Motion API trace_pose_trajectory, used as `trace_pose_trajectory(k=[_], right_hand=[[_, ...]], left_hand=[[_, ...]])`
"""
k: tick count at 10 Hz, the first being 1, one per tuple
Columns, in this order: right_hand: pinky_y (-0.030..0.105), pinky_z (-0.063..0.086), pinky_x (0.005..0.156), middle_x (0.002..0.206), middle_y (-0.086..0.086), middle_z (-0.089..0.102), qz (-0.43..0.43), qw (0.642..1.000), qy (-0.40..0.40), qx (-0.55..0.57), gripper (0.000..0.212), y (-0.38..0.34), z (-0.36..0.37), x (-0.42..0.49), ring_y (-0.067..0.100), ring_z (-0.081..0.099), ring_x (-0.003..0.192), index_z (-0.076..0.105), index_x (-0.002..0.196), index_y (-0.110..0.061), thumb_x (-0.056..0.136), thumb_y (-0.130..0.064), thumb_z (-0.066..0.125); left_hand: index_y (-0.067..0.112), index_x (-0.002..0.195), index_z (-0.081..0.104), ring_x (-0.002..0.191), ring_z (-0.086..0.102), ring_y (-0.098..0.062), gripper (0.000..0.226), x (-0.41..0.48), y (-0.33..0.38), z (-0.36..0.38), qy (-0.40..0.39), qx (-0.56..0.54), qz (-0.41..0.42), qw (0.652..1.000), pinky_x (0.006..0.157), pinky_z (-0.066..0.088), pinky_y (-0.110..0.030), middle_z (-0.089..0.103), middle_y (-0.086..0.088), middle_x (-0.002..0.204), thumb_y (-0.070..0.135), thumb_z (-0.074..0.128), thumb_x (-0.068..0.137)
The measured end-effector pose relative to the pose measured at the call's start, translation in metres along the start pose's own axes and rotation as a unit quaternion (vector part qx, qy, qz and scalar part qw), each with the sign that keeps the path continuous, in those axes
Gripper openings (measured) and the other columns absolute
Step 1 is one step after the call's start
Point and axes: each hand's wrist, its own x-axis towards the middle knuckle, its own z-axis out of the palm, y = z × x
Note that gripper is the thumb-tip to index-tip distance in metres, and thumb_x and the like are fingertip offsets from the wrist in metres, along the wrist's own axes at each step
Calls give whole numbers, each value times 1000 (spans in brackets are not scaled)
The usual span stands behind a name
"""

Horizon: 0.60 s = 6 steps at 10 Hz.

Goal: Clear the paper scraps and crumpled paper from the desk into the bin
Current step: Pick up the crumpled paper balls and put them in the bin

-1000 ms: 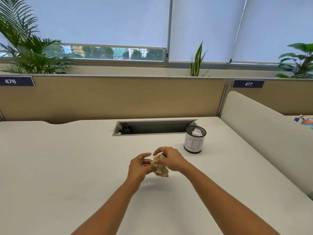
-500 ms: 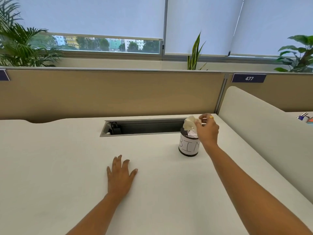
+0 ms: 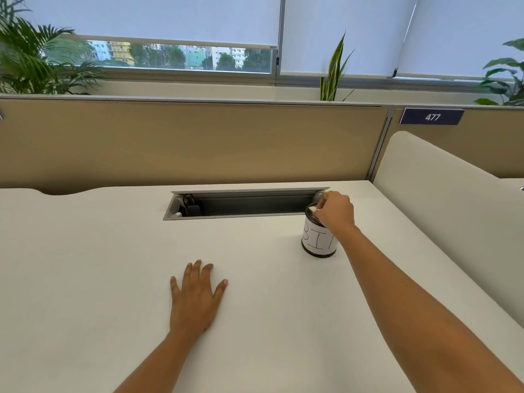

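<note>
I see right hand (image 3: 336, 212) over bin (image 3: 319, 242), grip closed on paper (image 3: 312, 207); left hand (image 3: 195, 297) flat on bench (image 3: 85, 279), grip wide.

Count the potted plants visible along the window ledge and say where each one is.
3. A palm at far left, a snake plant right of centre, a broad-leaved plant at far right. Pots are hidden behind the partition; more may be out of frame.

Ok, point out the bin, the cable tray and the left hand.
bin (image 3: 317, 243), head view, on its white label below the rim.
cable tray (image 3: 249, 204), head view, on its dark inner wall.
left hand (image 3: 194, 297), head view, on its back, flat on the desk.
</note>
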Motion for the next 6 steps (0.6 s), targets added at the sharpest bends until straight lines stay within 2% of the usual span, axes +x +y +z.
trace_pose_trajectory(k=[2,3,4,5,6], right_hand=[[29,45,73,107,17,64,7,995,-48,-90,22,-7,2,10,31,61,99,61,104,0,85,-12,61],[27,37,69,112,17,62,8,991,-73,-113,24,-7,5,12,30,59,104,58,108,0,87,-11,56],[28,38,70,115,17,60,15,987,-100,-126,26,-7,8,14,30,58,106,55,112,0,90,-12,52],[28,44,74,116,16,61,14,982,-122,-146,26,-8,7,16,28,59,106,55,114,0,92,-13,49],[29,49,86,118,16,61,5,976,-139,-168,27,-9,5,17,28,59,108,54,117,0,94,-12,46]], left_hand=[[25,141,24,147,7,-16,55,-1,0,0,0,0,-2,1000,120,6,-47,17,1,156,52,28,94],[25,141,24,147,8,-16,55,-2,1,0,1,1,-3,1000,120,6,-47,17,1,156,52,28,94],[25,141,25,146,9,-15,55,-2,2,0,6,4,-3,1000,119,7,-47,17,2,156,52,29,94],[25,141,25,146,9,-15,55,-3,2,-2,8,9,-4,1000,119,7,-47,18,2,156,52,29,94],[25,141,25,146,9,-15,54,-3,3,-3,7,6,-4,1000,119,7,-47,18,2,156,52,29,94]])
